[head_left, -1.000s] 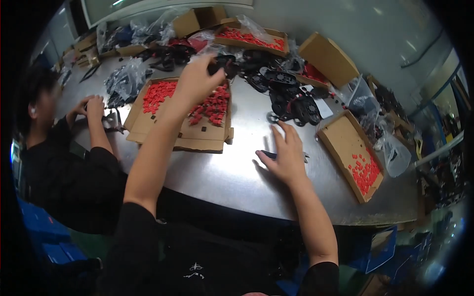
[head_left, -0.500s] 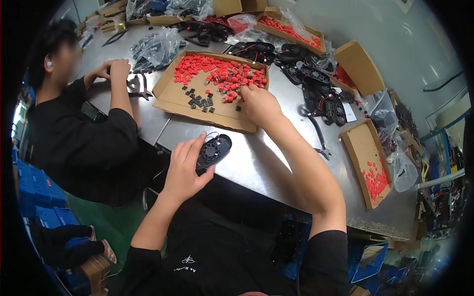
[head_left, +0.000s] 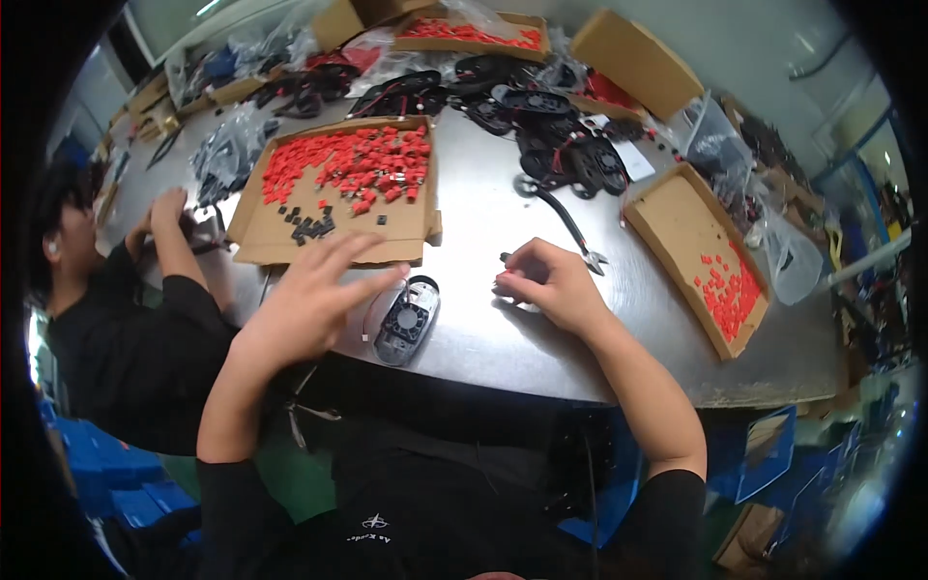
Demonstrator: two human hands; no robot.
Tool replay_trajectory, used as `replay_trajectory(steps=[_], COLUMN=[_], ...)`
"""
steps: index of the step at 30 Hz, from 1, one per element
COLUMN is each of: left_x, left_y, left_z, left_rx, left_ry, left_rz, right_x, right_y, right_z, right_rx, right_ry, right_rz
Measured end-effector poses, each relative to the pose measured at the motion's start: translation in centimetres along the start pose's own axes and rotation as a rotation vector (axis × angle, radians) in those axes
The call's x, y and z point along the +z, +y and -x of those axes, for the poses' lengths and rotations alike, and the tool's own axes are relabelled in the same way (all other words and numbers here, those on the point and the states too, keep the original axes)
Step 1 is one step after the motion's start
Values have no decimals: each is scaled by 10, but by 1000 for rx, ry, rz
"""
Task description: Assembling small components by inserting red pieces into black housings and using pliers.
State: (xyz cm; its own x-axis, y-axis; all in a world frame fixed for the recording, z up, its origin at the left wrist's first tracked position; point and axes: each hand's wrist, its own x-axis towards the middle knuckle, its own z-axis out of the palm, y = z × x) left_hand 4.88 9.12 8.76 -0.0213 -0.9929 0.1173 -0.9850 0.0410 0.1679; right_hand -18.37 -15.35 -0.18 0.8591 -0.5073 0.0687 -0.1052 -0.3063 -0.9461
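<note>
A black oval housing point(head_left: 394, 348) with a round fan grille and thin wires lies on the metal table near its front edge. My left hand point(head_left: 307, 302) is just left of it, fingers spread and holding nothing, with the fingertips close to the housing's upper end. Over the table to the right, my right hand point(head_left: 556, 285) is closed in a pinch on a small red part point(head_left: 504, 276), mostly hidden by the fingers; something dark shows beside it. Behind my left hand stands a shallow cardboard tray point(head_left: 261, 237) with many red pieces point(head_left: 348, 159) and small black square pieces point(head_left: 311, 227).
Cutting pliers point(head_left: 570, 222) lie beyond my right hand. At the right stands another cardboard tray point(head_left: 677, 208) with red pieces. Black housings with wires point(head_left: 570, 155) are heaped at the back. A co-worker point(head_left: 116, 319) sits at the left, hands on the table.
My left hand has let go of the housing, which now rests on the table. My right hand has left the tray of red pieces and come nearer with a small part. The view has shifted.
</note>
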Motion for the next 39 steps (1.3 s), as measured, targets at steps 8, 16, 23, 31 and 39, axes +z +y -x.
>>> replay_trajectory(steps=[8,16,23,31,39], left_x=[28,34,109,98,96], left_y=[38,56,41,56,64], left_z=[-67,-132,-126,-122,-116], left_rx=[410,566,-128,-162,-149], left_ry=[-245,-430,-151,-247,-178], left_rz=[-110,431,1789,1701,1576], right_x=[-26,-35,-27,-19,-15], right_y=[-1,2,-13,-24,-25], right_z=[9,11,7,12,16], right_rx=[-169,-149,-182,-342,-152], right_ry=[-95,91,356,347,237], right_rz=[438,300,-311,137,23])
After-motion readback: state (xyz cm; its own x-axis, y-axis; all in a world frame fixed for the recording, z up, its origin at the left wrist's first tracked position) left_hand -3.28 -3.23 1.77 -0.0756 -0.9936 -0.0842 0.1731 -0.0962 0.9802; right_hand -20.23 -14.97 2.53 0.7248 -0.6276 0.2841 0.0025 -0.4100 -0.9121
